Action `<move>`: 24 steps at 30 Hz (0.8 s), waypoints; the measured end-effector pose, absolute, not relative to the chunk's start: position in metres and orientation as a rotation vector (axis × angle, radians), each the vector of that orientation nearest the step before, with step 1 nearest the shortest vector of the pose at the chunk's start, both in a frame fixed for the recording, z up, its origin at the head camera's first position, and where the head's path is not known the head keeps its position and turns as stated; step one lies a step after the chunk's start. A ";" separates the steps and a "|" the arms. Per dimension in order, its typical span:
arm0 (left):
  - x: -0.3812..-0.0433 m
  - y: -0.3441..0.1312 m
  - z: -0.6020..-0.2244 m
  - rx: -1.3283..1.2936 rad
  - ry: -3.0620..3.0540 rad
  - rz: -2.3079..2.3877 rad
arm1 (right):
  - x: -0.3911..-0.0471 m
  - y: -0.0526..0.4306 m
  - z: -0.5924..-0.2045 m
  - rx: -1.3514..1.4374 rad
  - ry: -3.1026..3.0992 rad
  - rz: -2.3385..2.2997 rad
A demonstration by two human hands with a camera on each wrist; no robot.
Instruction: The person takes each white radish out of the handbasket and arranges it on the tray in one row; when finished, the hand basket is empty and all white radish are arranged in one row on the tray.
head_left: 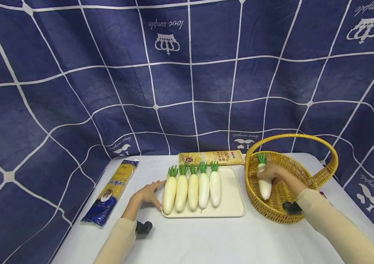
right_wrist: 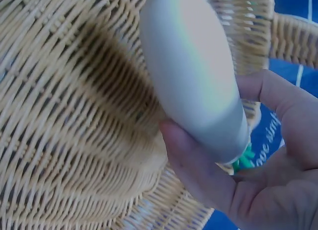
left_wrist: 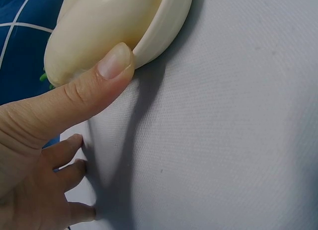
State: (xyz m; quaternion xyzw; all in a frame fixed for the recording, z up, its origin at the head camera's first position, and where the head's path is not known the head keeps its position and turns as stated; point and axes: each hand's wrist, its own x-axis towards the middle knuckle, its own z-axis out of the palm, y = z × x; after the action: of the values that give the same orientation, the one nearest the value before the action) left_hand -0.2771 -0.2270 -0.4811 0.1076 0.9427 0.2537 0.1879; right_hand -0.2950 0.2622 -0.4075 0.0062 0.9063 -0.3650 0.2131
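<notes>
My right hand [head_left: 270, 171] holds a white radish [head_left: 265, 187] with green stalks inside the yellow wicker basket [head_left: 253, 198]. In the right wrist view, thumb and fingers pinch the radish [right_wrist: 194, 66] from both sides, with the basket's weave [right_wrist: 74, 155] behind it. My left hand [head_left: 148, 193] is at the left edge of a cream tray [head_left: 231, 194], fingers spread. Its thumb [left_wrist: 112, 66] lies against the tray's corner beside the outermost radish [left_wrist: 99, 31]. Several white radishes [head_left: 193, 192] lie side by side in the tray, stalks pointing away from me.
A blue and yellow pasta packet [head_left: 111, 192] lies at the left of the white table [head_left: 187, 242]. Behind the tray is a yellow noodle packet [head_left: 211, 157]. The basket's tall handle [head_left: 292, 135] arches over its opening. A blue checked cloth [head_left: 213, 80] hangs along the back.
</notes>
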 end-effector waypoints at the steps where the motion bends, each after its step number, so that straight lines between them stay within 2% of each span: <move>1: -0.277 -0.227 -0.481 0.308 2.649 0.718 | -0.294 0.265 -0.405 -0.006 2.508 -1.037; 7: -0.271 -0.224 -0.472 0.286 2.642 0.720 | -0.290 0.278 -0.395 -0.150 2.488 -1.113; 24: -0.273 -0.223 -0.475 0.282 2.660 0.704 | -0.259 0.290 -0.375 -0.233 2.530 -1.213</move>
State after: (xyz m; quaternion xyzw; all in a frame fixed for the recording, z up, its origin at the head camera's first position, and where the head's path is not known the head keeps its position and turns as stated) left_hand -0.2729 -0.2233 -0.4753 0.1001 0.9447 0.2501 0.1868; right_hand -0.2590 0.2896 -0.3752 -0.0816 0.8866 -0.4253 0.1623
